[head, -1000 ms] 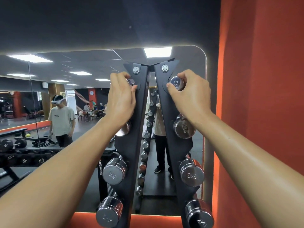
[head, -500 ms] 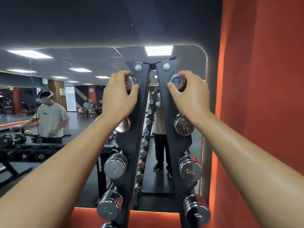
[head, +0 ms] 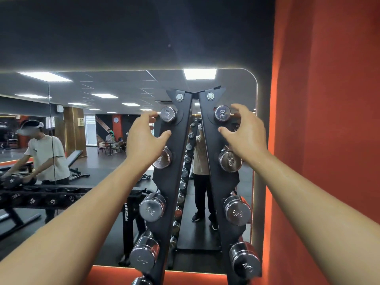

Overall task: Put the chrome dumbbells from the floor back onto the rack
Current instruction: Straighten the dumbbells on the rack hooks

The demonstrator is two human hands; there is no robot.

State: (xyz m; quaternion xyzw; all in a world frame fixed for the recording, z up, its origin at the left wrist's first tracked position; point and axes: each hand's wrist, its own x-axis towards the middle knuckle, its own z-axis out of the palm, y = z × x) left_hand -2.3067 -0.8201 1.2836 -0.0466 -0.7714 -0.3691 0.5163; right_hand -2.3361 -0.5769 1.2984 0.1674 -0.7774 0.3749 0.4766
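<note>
The tall black steel A-frame dumbbell rack [head: 178,182] stands against a wall mirror [head: 102,140] with rounded corners and a glowing edge. Its two uprights meet at the top, each bolted there. On the top pegs sit two small chrome dumbbells: the left top chrome dumbbell [head: 168,114] and the right top chrome dumbbell [head: 222,113], both end caps stamped "1KG". Below them the chrome heads grow larger; the third pair down reads "3KG", the lower right one "4KG", and the second row's stamps are partly hidden behind the hands.

The left hand [head: 144,140] is spread open with its fingers [head: 148,117] curled just beside the left top dumbbell, holding nothing. The right hand [head: 244,134] is likewise open, fingers [head: 239,109] arched around the right top dumbbell's end but not closed on it; whether the fingertips touch the chrome cannot be told.

A black stand in the mirror carries mirrored white lettering, unreadable. In the reflection are a gym with dark flooring, ceiling light panels, a black dumbbell rack with numbered weights [head: 30,199], a person in a white T-shirt [head: 47,155] bending over it, and seated people far off. An orange-red wall [head: 329,140] rises on the right, dark wall above.
</note>
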